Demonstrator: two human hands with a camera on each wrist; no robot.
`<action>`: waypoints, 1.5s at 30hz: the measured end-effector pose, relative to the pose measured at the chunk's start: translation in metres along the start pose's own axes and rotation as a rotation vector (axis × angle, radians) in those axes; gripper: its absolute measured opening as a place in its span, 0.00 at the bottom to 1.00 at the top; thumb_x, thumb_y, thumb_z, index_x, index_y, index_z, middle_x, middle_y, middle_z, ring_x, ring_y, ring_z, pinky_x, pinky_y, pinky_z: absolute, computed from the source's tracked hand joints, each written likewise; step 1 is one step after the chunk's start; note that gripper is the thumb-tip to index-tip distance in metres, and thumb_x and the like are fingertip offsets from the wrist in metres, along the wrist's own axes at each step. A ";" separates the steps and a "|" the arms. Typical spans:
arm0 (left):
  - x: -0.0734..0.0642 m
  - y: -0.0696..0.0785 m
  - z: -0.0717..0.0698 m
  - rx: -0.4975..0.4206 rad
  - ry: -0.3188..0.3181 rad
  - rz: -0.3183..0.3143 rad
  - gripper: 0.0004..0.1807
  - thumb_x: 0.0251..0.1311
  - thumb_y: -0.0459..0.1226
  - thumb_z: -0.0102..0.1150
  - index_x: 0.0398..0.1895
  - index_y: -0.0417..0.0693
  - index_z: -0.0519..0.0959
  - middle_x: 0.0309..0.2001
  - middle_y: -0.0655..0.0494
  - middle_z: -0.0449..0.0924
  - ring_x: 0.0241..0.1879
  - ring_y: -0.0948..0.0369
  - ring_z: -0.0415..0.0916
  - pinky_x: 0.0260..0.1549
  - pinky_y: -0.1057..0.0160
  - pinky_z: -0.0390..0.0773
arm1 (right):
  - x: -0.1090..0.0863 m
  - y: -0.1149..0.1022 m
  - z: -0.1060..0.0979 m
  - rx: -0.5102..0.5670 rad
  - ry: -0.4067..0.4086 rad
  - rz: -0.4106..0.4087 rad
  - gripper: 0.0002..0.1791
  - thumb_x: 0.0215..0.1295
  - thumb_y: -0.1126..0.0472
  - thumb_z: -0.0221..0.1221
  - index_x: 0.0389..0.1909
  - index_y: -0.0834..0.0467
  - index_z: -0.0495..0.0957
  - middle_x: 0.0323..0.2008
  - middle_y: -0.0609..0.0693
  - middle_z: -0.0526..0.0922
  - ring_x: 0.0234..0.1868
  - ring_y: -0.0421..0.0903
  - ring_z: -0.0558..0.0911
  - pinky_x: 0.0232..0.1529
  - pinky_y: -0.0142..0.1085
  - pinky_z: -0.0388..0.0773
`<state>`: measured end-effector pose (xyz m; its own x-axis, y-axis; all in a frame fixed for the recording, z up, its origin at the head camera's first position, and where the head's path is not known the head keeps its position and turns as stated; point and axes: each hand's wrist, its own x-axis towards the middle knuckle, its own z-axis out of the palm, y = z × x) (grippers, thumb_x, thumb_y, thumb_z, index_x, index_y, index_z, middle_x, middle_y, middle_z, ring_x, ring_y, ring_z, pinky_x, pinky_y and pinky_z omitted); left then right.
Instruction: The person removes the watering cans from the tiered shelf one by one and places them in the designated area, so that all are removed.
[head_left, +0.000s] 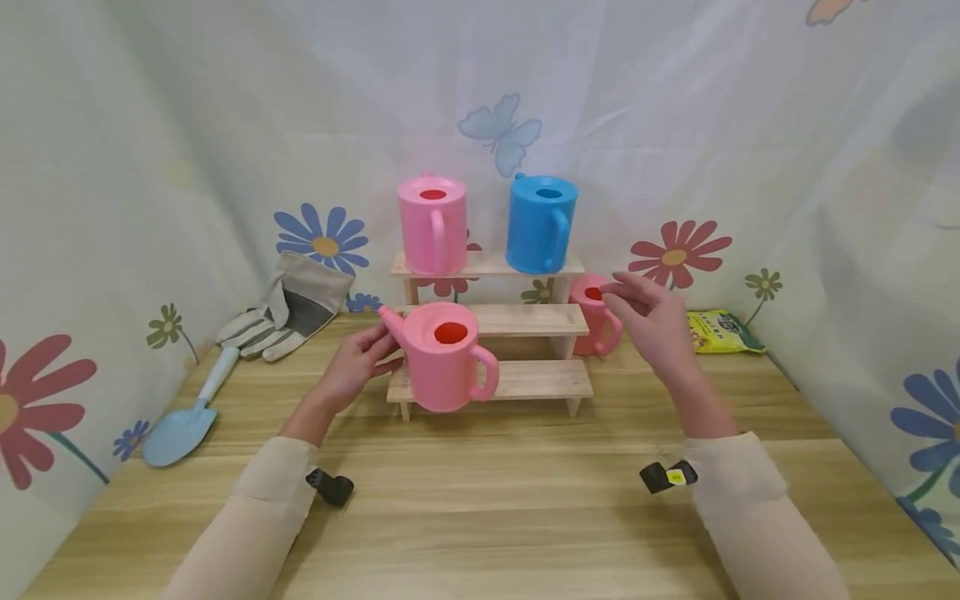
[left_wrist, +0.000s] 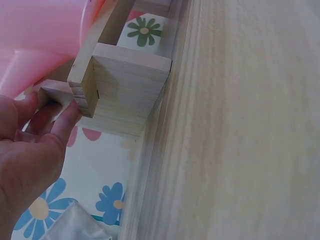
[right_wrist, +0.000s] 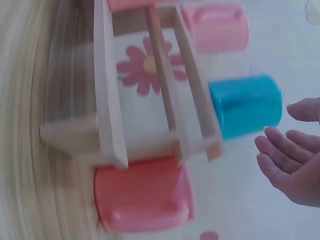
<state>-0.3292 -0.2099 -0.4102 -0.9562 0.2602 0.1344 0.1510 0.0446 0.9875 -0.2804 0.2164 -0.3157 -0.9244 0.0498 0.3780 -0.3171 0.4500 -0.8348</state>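
Nearest stuff first: cream fabric sleeves (head_left: 258, 508) with small black wrist cameras (head_left: 333, 487), over a wood-grain tabletop (head_left: 480, 517) with long pale streaks.

Then the front pink watering can (head_left: 441, 379), standing on the lowest step of a wooden stand (head_left: 540, 379). It's a smooth, slightly satiny, plasticky-looking cylinder with a straight tapered spout pointing up and left, a rounded loop handle on the right, and a round hole in the top showing a much redder inside. The left hand (head_left: 354, 368) is at its spout side, fingers loosely bent by the ends of the stand's boards; can't tell how firmly they touch the wood. The stand itself is three pale, flat boards with squared edges and light grain.

Off left there's a light blue trowel (head_left: 183, 429) with a rounded blade. The right hand (head_left: 660, 329) is up in the air with relaxed fingers, thumb apart, near a coral-pink can (head_left: 591, 321) that sits on the table by the stand's right end.

Farther back: crumply beige-and-grey gloves (head_left: 303, 304) on the left, a shiny yellow-green packet (head_left: 722, 332) on the right. Top step has a lighter pink can (head_left: 416, 229) and a glossy blue can (head_left: 531, 229), handles facing forward. Behind it all, a wrinkly white curtain (head_left: 300, 108) with flower and butterfly prints.
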 end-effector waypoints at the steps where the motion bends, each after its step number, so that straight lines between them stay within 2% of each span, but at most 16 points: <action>1: 0.000 -0.001 0.000 -0.002 -0.002 0.001 0.29 0.78 0.40 0.47 0.76 0.40 0.60 0.71 0.40 0.64 0.68 0.46 0.65 0.58 0.52 0.78 | -0.003 -0.004 0.006 0.017 -0.016 -0.029 0.29 0.71 0.49 0.62 0.69 0.54 0.73 0.56 0.54 0.83 0.58 0.49 0.80 0.60 0.37 0.78; 7: 0.000 -0.002 0.000 -0.006 0.000 0.008 0.29 0.77 0.40 0.47 0.76 0.39 0.60 0.71 0.39 0.65 0.68 0.46 0.65 0.57 0.52 0.78 | -0.020 -0.024 0.041 0.068 -0.132 -0.180 0.26 0.69 0.55 0.65 0.64 0.59 0.76 0.51 0.55 0.85 0.52 0.50 0.83 0.56 0.40 0.82; 12: 0.000 -0.003 0.001 0.001 -0.003 0.014 0.29 0.78 0.41 0.47 0.76 0.40 0.60 0.71 0.39 0.64 0.69 0.46 0.65 0.57 0.53 0.78 | -0.031 -0.034 0.072 0.088 -0.151 -0.281 0.24 0.65 0.57 0.68 0.60 0.60 0.79 0.46 0.54 0.87 0.47 0.48 0.86 0.52 0.44 0.84; 16: 0.000 -0.002 0.001 -0.004 -0.010 0.018 0.29 0.78 0.41 0.46 0.77 0.41 0.59 0.72 0.40 0.63 0.69 0.47 0.64 0.58 0.52 0.77 | -0.037 -0.038 0.095 0.109 -0.185 -0.305 0.26 0.63 0.55 0.70 0.60 0.60 0.79 0.44 0.53 0.87 0.45 0.47 0.86 0.49 0.45 0.85; 21: 0.001 -0.002 0.001 -0.019 -0.004 0.017 0.29 0.78 0.40 0.47 0.76 0.40 0.60 0.72 0.41 0.64 0.69 0.48 0.64 0.59 0.51 0.77 | -0.042 -0.034 0.115 0.086 -0.236 -0.300 0.26 0.61 0.53 0.72 0.58 0.58 0.81 0.44 0.48 0.88 0.43 0.44 0.86 0.46 0.39 0.86; 26: 0.001 -0.002 0.002 -0.012 -0.003 0.021 0.29 0.77 0.41 0.48 0.76 0.42 0.60 0.72 0.42 0.64 0.69 0.49 0.65 0.57 0.54 0.78 | -0.044 -0.025 0.126 0.154 -0.254 -0.272 0.22 0.59 0.54 0.73 0.54 0.55 0.85 0.44 0.45 0.88 0.39 0.42 0.85 0.41 0.36 0.87; 33: 0.000 -0.002 0.003 -0.007 0.002 0.022 0.29 0.78 0.41 0.47 0.76 0.40 0.60 0.72 0.40 0.64 0.69 0.47 0.64 0.58 0.53 0.78 | -0.049 -0.019 0.135 0.233 -0.207 -0.204 0.21 0.59 0.53 0.73 0.52 0.56 0.86 0.43 0.47 0.88 0.39 0.44 0.85 0.39 0.36 0.87; 36: 0.001 -0.002 0.003 -0.016 0.005 0.018 0.28 0.77 0.40 0.47 0.76 0.40 0.61 0.71 0.40 0.64 0.69 0.47 0.65 0.58 0.53 0.78 | -0.052 -0.019 0.136 0.268 -0.206 -0.132 0.21 0.60 0.51 0.72 0.52 0.53 0.87 0.43 0.45 0.88 0.40 0.46 0.84 0.40 0.40 0.87; 39: 0.002 -0.001 0.003 -0.026 0.000 0.020 0.27 0.78 0.39 0.46 0.76 0.40 0.61 0.72 0.41 0.64 0.69 0.47 0.64 0.58 0.53 0.77 | -0.052 -0.022 0.136 0.326 -0.221 -0.023 0.20 0.59 0.49 0.72 0.52 0.50 0.87 0.43 0.43 0.88 0.44 0.47 0.84 0.44 0.44 0.86; 41: 0.002 -0.001 0.003 -0.024 -0.002 0.024 0.27 0.78 0.38 0.46 0.76 0.41 0.61 0.72 0.41 0.64 0.69 0.48 0.65 0.58 0.53 0.77 | -0.052 -0.023 0.135 0.376 -0.235 0.053 0.19 0.58 0.49 0.73 0.51 0.48 0.88 0.44 0.43 0.88 0.46 0.48 0.83 0.47 0.43 0.85; 45: 0.001 -0.001 0.002 -0.018 -0.008 0.030 0.27 0.78 0.37 0.46 0.76 0.42 0.61 0.72 0.42 0.63 0.69 0.48 0.65 0.58 0.52 0.77 | -0.050 -0.025 0.135 0.508 -0.267 0.159 0.18 0.58 0.54 0.73 0.50 0.52 0.88 0.45 0.48 0.88 0.49 0.50 0.83 0.52 0.40 0.83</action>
<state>-0.3298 -0.2075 -0.4111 -0.9493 0.2687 0.1632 0.1746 0.0191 0.9844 -0.2547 0.0823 -0.3683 -0.9693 -0.1736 0.1741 -0.1714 -0.0305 -0.9847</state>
